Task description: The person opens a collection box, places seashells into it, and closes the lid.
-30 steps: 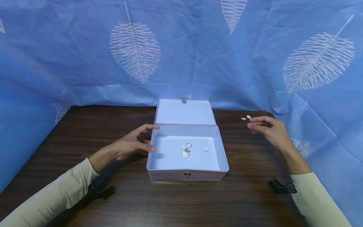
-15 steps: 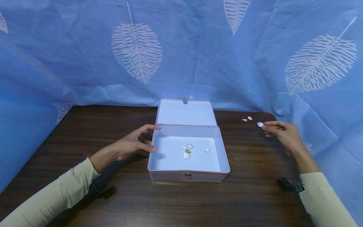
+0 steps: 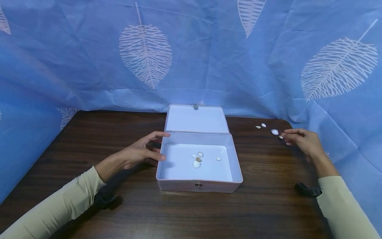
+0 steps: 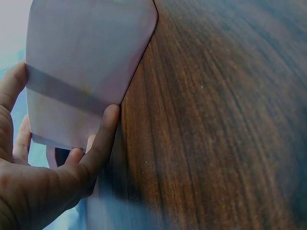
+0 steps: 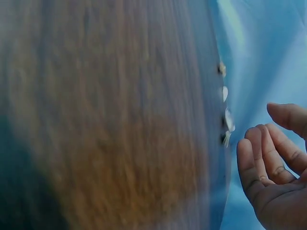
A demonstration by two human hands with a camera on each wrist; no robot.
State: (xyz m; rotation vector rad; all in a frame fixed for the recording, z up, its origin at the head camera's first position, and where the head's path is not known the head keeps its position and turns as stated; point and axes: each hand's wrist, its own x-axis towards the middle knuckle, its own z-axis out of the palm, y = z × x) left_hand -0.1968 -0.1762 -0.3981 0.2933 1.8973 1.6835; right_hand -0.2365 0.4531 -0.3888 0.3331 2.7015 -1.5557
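A pale tin box (image 3: 199, 185) stands on the table with its lid (image 3: 195, 119) folded back. Several seashells, among them a white one (image 3: 196, 164) and a brown one (image 3: 198, 159), lie on its floor. My left hand (image 3: 140, 151) rests against the box's left side, fingers spread; in the left wrist view its fingertips touch the wall (image 4: 91, 72). At the table's far right corner, my right hand (image 3: 304, 141) has its fingertips beside a small shell (image 3: 281, 137). A larger white shell (image 3: 274, 132) lies just left of that. The right wrist view shows nothing between thumb and fingers.
Two more small shells (image 3: 258, 127) lie behind and left of the larger one. A blue curtain with leaf prints (image 3: 209, 66) hangs close behind the dark wooden table (image 3: 191, 215) and along its right side.
My right hand has moved right, away from the pair of small shells, uncovering the larger white shell and then the small one beside it. My left hand stays at the box.
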